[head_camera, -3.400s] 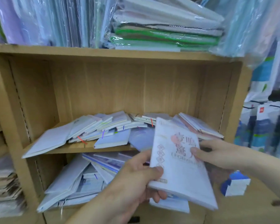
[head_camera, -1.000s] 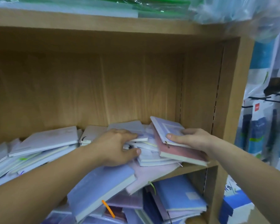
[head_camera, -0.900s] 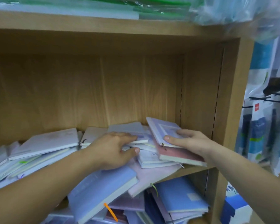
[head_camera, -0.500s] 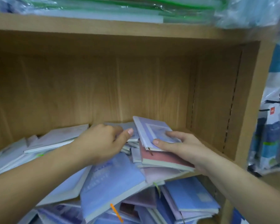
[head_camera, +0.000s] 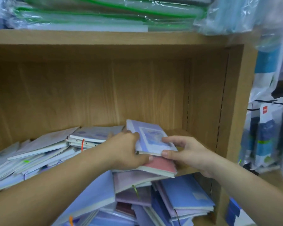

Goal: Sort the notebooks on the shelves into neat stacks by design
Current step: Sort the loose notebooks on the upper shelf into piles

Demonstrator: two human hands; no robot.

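notebooks point(head_camera: 39, 149) lay loose and overlapping along the left part of the wooden shelf point(head_camera: 183, 132). near its right end i saw the left hand point(head_camera: 126, 152) curled round the left edge of a lavender notebook point(head_camera: 150, 139), its thumb on the pink notebook point(head_camera: 160, 167) underneath. the right hand point(head_camera: 185, 154) pinched the lavender notebook's near right corner, finger on the cover, thumb at the edge. both topped a slumped pile point(head_camera: 129, 178) at the shelf's front edge.

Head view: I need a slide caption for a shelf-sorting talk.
Left hand and right hand grip a lilac picture-cover notebook atop a pink notebook on a cluttered wooden shelf.
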